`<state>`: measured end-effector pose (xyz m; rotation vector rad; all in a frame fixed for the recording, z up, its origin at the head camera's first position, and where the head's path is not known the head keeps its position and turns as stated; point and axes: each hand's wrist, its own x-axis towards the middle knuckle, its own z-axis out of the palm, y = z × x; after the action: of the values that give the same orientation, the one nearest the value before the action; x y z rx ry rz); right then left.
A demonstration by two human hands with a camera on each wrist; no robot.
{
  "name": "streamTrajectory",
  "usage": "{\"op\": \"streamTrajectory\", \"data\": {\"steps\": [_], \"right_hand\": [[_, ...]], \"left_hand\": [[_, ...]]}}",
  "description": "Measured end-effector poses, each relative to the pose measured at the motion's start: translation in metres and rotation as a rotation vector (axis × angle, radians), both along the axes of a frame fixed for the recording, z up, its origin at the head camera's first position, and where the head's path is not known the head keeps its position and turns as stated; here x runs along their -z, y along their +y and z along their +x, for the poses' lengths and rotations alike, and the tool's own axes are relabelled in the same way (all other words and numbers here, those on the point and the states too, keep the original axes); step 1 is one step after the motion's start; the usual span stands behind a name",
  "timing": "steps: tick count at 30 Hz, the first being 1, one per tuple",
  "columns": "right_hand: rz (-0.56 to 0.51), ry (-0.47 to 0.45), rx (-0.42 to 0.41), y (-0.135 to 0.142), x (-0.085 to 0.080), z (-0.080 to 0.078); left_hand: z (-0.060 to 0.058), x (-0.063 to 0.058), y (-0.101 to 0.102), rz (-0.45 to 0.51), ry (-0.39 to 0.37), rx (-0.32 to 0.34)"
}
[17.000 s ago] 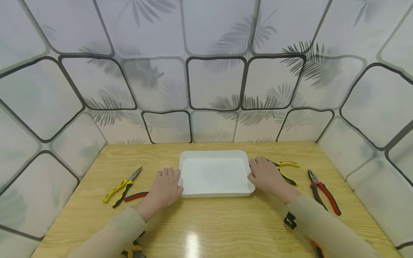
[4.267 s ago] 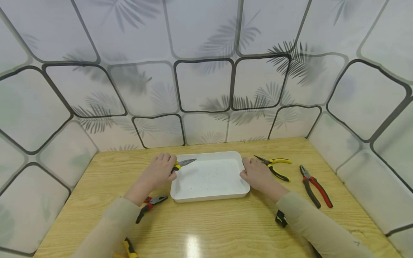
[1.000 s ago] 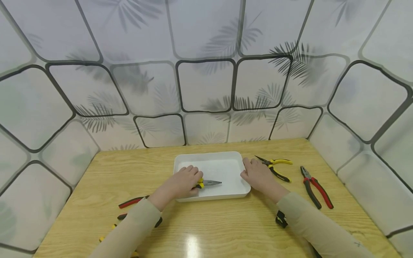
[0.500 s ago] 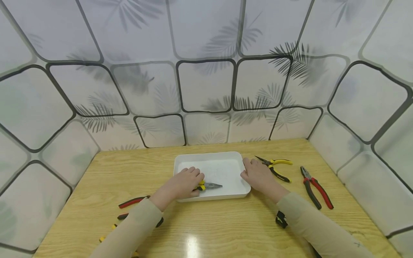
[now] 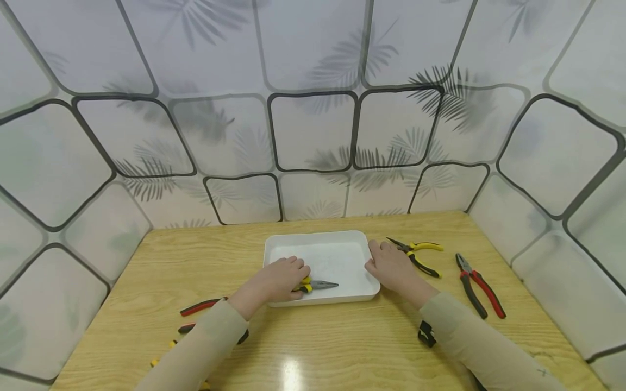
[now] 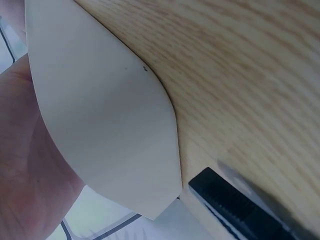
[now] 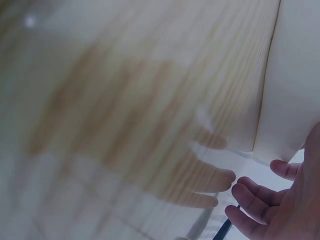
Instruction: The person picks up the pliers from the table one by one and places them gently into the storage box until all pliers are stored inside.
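Note:
Yellow-and-black needle-nose pliers [image 5: 324, 284] lie low over the floor of a white tray [image 5: 337, 255], jaws pointing right. My left hand [image 5: 282, 277] grips their handles, which are mostly hidden beneath its fingers. In the left wrist view, the tray's outer wall [image 6: 110, 110] stands in front of my left hand [image 6: 35, 150] and hides its fingers. At the tray's right rim, my right hand [image 5: 393, 266] rests with its fingertips against the edge. The right wrist view shows that hand [image 7: 280, 205] with loose, spread fingers and its thumb by the tray's corner.
Right of the tray lie another pair of yellow-and-black pliers [image 5: 420, 255] and red-and-black pliers [image 5: 479, 285]. More red-and-black pliers [image 5: 200, 307] and a yellow-handled tool [image 5: 154, 362] are partly under my left forearm. A black object [image 5: 426, 333] lies beside my right sleeve.
The needle-nose pliers were lifted from the table's left side and carried right into the tray. Over the last second their tips dipped slightly toward its front. The right hand stays at the rim.

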<state>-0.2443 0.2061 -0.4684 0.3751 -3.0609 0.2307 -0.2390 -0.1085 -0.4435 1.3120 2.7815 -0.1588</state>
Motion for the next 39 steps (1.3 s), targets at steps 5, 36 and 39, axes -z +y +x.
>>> {"op": "streamTrajectory", "data": {"steps": [5,36,39], "right_hand": [[-0.004,-0.006,0.003,-0.001,0.0,0.001],[-0.017,-0.005,0.002,0.0,-0.001,0.002],[-0.017,-0.01,0.0,0.0,0.0,0.001]], "left_hand": [[-0.001,0.0,0.001,0.02,-0.025,-0.006],[-0.002,-0.012,-0.007,0.054,0.02,-0.042],[-0.002,-0.012,-0.008,0.055,0.007,-0.055]]}}
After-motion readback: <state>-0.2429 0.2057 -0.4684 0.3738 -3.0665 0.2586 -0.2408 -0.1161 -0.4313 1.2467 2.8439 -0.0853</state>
